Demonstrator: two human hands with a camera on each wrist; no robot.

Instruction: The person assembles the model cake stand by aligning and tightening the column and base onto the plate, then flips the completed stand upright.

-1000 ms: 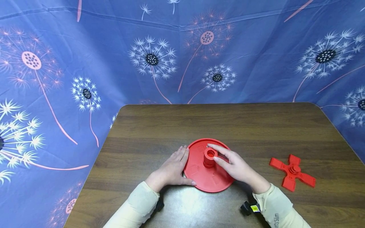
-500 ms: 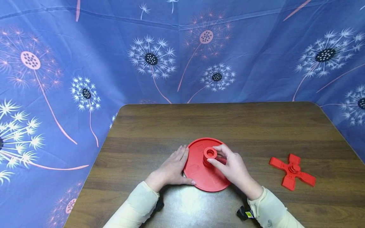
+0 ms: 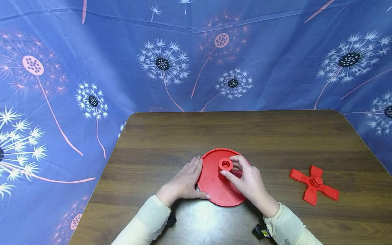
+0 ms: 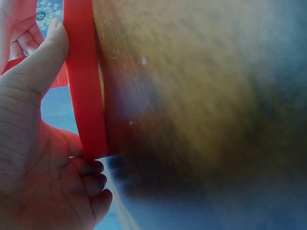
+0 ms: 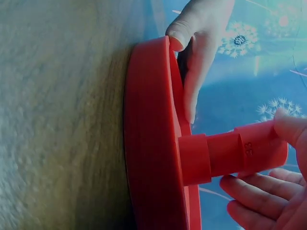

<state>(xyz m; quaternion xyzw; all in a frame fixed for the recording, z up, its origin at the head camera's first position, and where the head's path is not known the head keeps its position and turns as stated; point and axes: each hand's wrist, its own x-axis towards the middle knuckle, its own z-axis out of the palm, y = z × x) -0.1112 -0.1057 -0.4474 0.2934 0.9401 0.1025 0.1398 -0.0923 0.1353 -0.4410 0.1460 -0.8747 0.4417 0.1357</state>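
Observation:
A round red disc (image 3: 228, 197) with a raised rim lies on the table. From its middle rises a hollow red post (image 3: 225, 170), stepped in width, with raised marks on its upper section in the right wrist view. The left hand (image 3: 184, 185) steadies the disc, its straight fingers along the left edge and its thumb at the front rim. With thumb and fingers, the right hand (image 3: 253, 185) holds the post's upper section (image 5: 264, 146). In the right wrist view the post leans slightly against the disc.
A red four-armed cross piece (image 3: 316, 182) with a round stepped hub lies to the right on the wooden table (image 3: 275, 132). Behind the table hangs a blue cloth (image 3: 269, 68) with dandelion prints. Black wrist devices sit under both forearms.
The right hand has shifted left and closed its thumb and fingers on the post, having been more spread around it a second ago. The left hand, disc and cross piece have stayed put.

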